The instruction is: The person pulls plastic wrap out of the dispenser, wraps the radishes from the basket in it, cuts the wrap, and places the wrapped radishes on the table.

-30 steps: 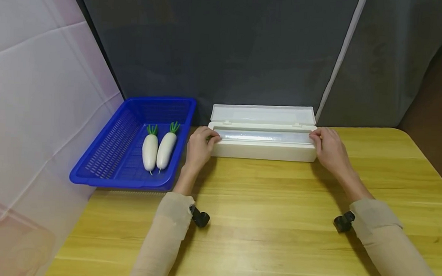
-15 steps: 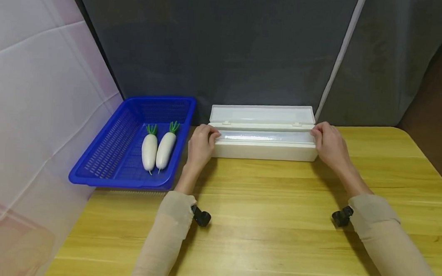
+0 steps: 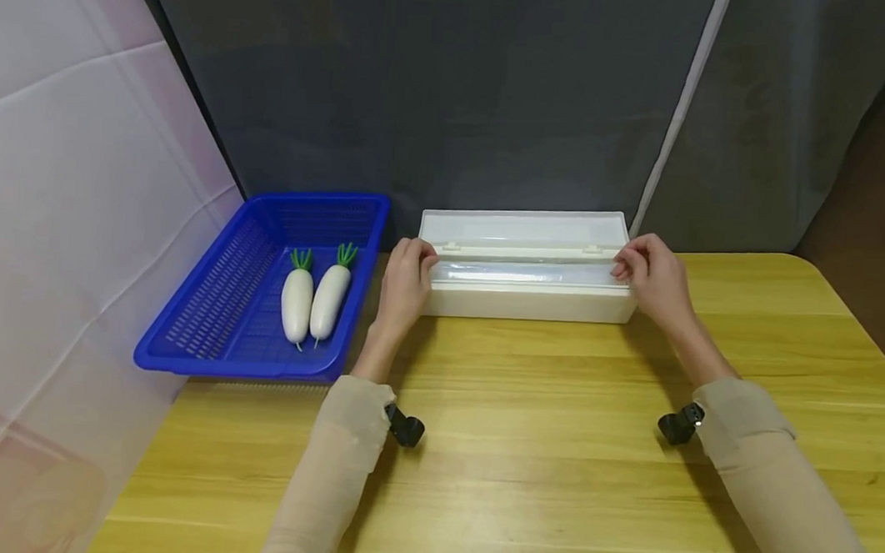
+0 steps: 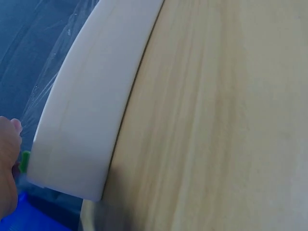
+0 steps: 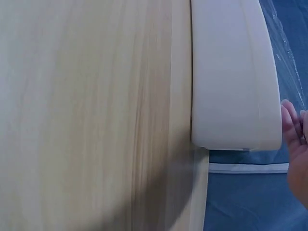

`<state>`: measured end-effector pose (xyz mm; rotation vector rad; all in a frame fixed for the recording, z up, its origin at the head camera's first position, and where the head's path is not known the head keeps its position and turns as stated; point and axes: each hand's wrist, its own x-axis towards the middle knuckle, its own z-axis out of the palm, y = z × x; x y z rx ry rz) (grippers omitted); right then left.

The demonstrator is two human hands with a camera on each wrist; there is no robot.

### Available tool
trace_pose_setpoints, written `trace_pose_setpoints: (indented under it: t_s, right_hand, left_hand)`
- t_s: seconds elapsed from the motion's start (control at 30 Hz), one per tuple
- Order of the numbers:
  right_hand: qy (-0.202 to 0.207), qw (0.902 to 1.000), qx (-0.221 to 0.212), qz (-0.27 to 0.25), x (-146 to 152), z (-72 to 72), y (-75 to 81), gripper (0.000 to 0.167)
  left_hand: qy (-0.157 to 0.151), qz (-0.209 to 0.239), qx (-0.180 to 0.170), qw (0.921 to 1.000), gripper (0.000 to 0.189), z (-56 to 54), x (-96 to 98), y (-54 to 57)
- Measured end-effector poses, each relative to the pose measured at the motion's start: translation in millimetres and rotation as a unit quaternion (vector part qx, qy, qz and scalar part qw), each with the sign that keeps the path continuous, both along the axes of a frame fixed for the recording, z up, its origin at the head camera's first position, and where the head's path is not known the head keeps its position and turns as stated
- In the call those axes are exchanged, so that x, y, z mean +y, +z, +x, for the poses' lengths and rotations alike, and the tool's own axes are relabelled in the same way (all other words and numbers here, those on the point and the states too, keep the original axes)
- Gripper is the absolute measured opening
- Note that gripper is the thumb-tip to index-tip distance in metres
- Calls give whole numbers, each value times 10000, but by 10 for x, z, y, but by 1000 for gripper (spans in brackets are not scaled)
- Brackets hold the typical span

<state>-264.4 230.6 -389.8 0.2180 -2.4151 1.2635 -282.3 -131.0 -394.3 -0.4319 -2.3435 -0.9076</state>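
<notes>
Above the white box [image 3: 527,304], clear film [image 3: 525,272] between hands [image 3: 405,283] [image 3: 658,279]

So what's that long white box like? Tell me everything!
The white box looks plastic, long, low and smooth. Its hinged lid stands open at the back; shiny clear film shows inside. It sits on the wooden table, near its back. The left hand and right hand pinch film at its ends; whether they touch the box is unclear.
</notes>
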Motion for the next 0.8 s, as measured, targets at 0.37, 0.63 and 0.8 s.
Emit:
trace_pose_setpoints:
  t_s: [0.37,0.63,0.8]
  right_hand:
    - [33,9998,-181,-11,-13,-38,33,15]
    - [-362,9991,120,-157,-70,-112,93,14]
    - [-459,9983,223,-289,-75,-147,136,13]
  left_hand:
    - [211,70,-366,9991,10,-50,0,59]
    - [320,182,-255,9990,13,-74,27,133]
    - [381,183,-280,9987,15,-93,41,176]
